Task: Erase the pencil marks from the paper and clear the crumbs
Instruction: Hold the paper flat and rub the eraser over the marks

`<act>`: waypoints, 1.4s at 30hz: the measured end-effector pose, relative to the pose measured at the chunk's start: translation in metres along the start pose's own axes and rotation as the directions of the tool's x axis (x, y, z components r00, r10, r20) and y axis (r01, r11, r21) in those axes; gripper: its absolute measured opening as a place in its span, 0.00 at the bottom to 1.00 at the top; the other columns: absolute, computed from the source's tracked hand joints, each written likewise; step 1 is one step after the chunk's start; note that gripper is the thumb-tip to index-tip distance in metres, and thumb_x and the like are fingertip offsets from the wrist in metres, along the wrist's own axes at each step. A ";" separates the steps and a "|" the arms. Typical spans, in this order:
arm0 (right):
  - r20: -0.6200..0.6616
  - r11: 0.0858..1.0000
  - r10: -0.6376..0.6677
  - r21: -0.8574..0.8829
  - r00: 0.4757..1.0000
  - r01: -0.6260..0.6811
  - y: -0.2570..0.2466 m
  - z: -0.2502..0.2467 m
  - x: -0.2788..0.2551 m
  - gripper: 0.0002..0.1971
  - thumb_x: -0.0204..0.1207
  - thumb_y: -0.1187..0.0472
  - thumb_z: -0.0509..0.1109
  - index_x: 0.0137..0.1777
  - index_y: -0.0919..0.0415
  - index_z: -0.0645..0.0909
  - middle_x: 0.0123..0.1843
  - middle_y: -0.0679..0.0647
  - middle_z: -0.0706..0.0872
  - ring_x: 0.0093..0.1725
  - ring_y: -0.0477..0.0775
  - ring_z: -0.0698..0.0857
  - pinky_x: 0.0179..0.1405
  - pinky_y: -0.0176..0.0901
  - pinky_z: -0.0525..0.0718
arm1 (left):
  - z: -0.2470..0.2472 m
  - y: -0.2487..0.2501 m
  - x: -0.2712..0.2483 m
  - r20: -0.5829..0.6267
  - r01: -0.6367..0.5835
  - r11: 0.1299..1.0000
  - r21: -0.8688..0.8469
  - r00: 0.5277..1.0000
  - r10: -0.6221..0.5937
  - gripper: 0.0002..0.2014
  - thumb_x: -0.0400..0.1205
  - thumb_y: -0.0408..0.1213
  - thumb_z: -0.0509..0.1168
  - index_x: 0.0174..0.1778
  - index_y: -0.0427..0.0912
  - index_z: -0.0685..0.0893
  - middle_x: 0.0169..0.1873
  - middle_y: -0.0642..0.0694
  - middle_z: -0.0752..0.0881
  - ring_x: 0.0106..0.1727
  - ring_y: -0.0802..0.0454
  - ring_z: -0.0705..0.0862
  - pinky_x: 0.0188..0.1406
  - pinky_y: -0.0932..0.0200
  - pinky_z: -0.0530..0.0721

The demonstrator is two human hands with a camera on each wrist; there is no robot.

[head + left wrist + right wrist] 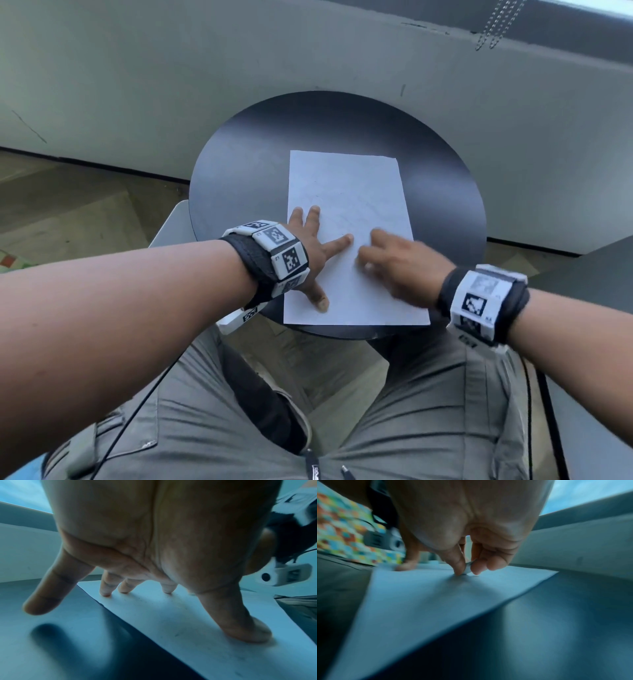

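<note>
Nearest you, the paper [349,240] lies flat on the round black table [239,178], its long axis running from 6 o'clock at your lap to 12 o'clock toward the wall [205,68], with the near short edge close to the table's rim.

Your left hand [315,253] is spread wide and straight, holding nothing. Its thumb presses the sheet near the 7 o'clock corner, the index finger points toward 2 o'clock across the page, and two more fingertips [105,593] pin the left edge. The little finger hangs off the sheet over the bare table, and I cannot tell whether it touches.

Just beside it, at 3 o'clock from the left index tip, your right hand [400,263] is narrow. The thumb and curled fingers pinch a small pale eraser [468,568] with its lower end on the paper, a little below the middle of the sheet. This hand is blurred, which suggests a rubbing stroke.

Farther out, faint pencil marks [356,212] run from just beyond the eraser toward 12 o'clock. The unrubbed part therefore lies ahead of your right hand, which is the nearer one to it. Dark specks [145,599] dot the sheet by the left fingers; probably crumbs, though they are too small to be sure. I judge the erasing is under way and the sweeping not yet begun.
</note>
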State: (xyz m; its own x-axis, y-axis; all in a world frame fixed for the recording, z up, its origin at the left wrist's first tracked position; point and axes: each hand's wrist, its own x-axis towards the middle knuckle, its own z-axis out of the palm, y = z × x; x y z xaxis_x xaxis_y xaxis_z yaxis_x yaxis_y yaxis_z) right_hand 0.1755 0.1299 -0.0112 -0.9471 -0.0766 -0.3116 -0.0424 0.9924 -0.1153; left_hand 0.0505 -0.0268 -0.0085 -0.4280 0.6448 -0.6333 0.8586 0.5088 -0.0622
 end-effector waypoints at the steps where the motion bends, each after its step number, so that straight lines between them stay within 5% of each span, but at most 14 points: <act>1: -0.041 0.997 0.078 0.006 0.996 -0.077 0.013 -0.005 0.002 0.14 0.75 0.67 0.64 0.58 0.53 0.74 0.50 0.49 0.67 0.42 0.57 0.76 0.39 0.49 0.78 | 0.000 0.000 0.000 0.000 -0.001 1.000 -0.001 1.000 0.001 0.64 0.67 0.74 0.74 0.83 0.73 0.31 0.85 0.35 0.27 0.87 0.28 0.33 0.76 0.20 0.62; 3: -0.107 0.989 0.143 -0.020 0.984 -0.146 0.019 -0.009 0.004 0.12 0.75 0.67 0.64 0.57 0.54 0.74 0.50 0.50 0.67 0.41 0.57 0.75 0.35 0.50 0.79 | 0.001 0.000 0.003 -0.006 0.000 1.000 -0.003 1.000 0.000 0.64 0.66 0.74 0.74 0.83 0.73 0.31 0.85 0.35 0.27 0.87 0.28 0.33 0.76 0.21 0.62; 6: -0.049 0.993 -0.109 -0.054 0.993 0.107 -0.025 0.003 -0.003 0.10 0.74 0.67 0.66 0.53 0.57 0.73 0.47 0.48 0.62 0.39 0.52 0.65 0.31 0.41 0.61 | 0.003 -0.001 0.005 -0.004 0.006 1.000 -0.008 1.000 -0.006 0.65 0.65 0.74 0.74 0.83 0.72 0.30 0.85 0.35 0.26 0.86 0.27 0.32 0.77 0.22 0.62; 8: 0.036 0.979 -0.200 -0.028 0.979 0.201 -0.037 0.013 -0.011 0.10 0.73 0.66 0.69 0.51 0.56 0.73 0.45 0.49 0.63 0.38 0.52 0.64 0.34 0.43 0.63 | 0.003 -0.001 0.004 -0.002 0.006 1.000 -0.006 1.000 -0.006 0.65 0.65 0.75 0.74 0.83 0.72 0.30 0.85 0.35 0.26 0.86 0.27 0.32 0.77 0.22 0.63; 14: -0.088 0.980 0.199 0.008 0.976 -0.199 0.010 -0.009 0.003 0.09 0.78 0.64 0.63 0.57 0.55 0.74 0.52 0.54 0.70 0.44 0.60 0.78 0.41 0.52 0.80 | 0.003 -0.001 0.003 -0.016 -0.001 1.000 -0.007 1.000 0.001 0.64 0.66 0.74 0.74 0.84 0.72 0.31 0.86 0.35 0.28 0.87 0.28 0.34 0.77 0.22 0.62; 20: 0.036 0.991 -0.129 0.035 0.991 0.128 -0.057 -0.001 0.006 0.14 0.77 0.68 0.63 0.62 0.59 0.76 0.62 0.59 0.73 0.55 0.61 0.78 0.45 0.45 0.74 | 0.005 -0.003 0.006 -0.006 -0.005 1.000 -0.018 1.000 0.005 0.66 0.66 0.74 0.74 0.84 0.70 0.29 0.85 0.35 0.27 0.86 0.27 0.32 0.78 0.21 0.59; 26: -0.077 0.961 0.275 0.020 0.958 -0.274 0.038 -0.014 0.009 0.11 0.78 0.64 0.64 0.58 0.51 0.78 0.52 0.49 0.71 0.49 0.58 0.79 0.41 0.46 0.75 | 0.002 -0.001 0.006 -0.023 -0.011 1.000 -0.016 1.000 0.010 0.65 0.64 0.75 0.75 0.83 0.74 0.32 0.86 0.35 0.29 0.86 0.25 0.35 0.78 0.22 0.61; 31: -0.096 0.936 0.309 0.210 0.946 -0.284 0.044 -0.003 0.010 0.10 0.81 0.53 0.66 0.60 0.52 0.77 0.55 0.49 0.76 0.54 0.54 0.78 0.53 0.48 0.78 | -0.006 0.004 0.003 -0.047 -0.004 0.997 -0.073 0.999 0.001 0.59 0.62 0.79 0.72 0.84 0.75 0.44 0.88 0.45 0.33 0.86 0.22 0.45 0.74 0.22 0.67; 35: -0.063 0.907 0.353 0.266 0.933 -0.325 0.043 -0.004 0.011 0.08 0.78 0.55 0.69 0.56 0.53 0.79 0.53 0.50 0.75 0.56 0.55 0.76 0.58 0.51 0.77 | -0.004 0.018 0.007 -0.157 0.008 0.999 -0.050 0.988 -0.015 0.52 0.62 0.84 0.63 0.79 0.65 0.57 0.87 0.45 0.49 0.82 0.22 0.55 0.69 0.15 0.64; 39: -0.086 0.896 0.352 0.318 0.932 -0.309 0.033 -0.005 0.007 0.07 0.77 0.56 0.70 0.53 0.52 0.81 0.53 0.51 0.78 0.56 0.55 0.77 0.57 0.50 0.77 | 0.005 0.023 0.014 -0.207 -0.001 0.999 -0.042 0.978 -0.008 0.54 0.61 0.81 0.69 0.78 0.59 0.57 0.85 0.35 0.51 0.84 0.27 0.52 0.70 0.17 0.66; 42: -0.070 0.936 0.217 0.299 0.974 -0.187 0.011 0.002 0.002 0.07 0.78 0.53 0.69 0.54 0.52 0.82 0.52 0.50 0.78 0.54 0.55 0.78 0.57 0.49 0.78 | 0.008 0.018 0.016 -0.168 -0.025 0.998 -0.057 0.986 0.015 0.60 0.60 0.81 0.70 0.83 0.70 0.44 0.87 0.37 0.41 0.85 0.26 0.47 0.70 0.22 0.72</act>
State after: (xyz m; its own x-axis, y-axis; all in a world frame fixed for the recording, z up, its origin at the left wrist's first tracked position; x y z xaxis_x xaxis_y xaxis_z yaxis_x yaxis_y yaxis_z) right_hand 0.1738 0.1404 -0.0145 -0.9538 0.1473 -0.2620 0.2323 0.9144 -0.3315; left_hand 0.0612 -0.0117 -0.0260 -0.4567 0.7390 -0.4952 0.8513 0.5247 -0.0021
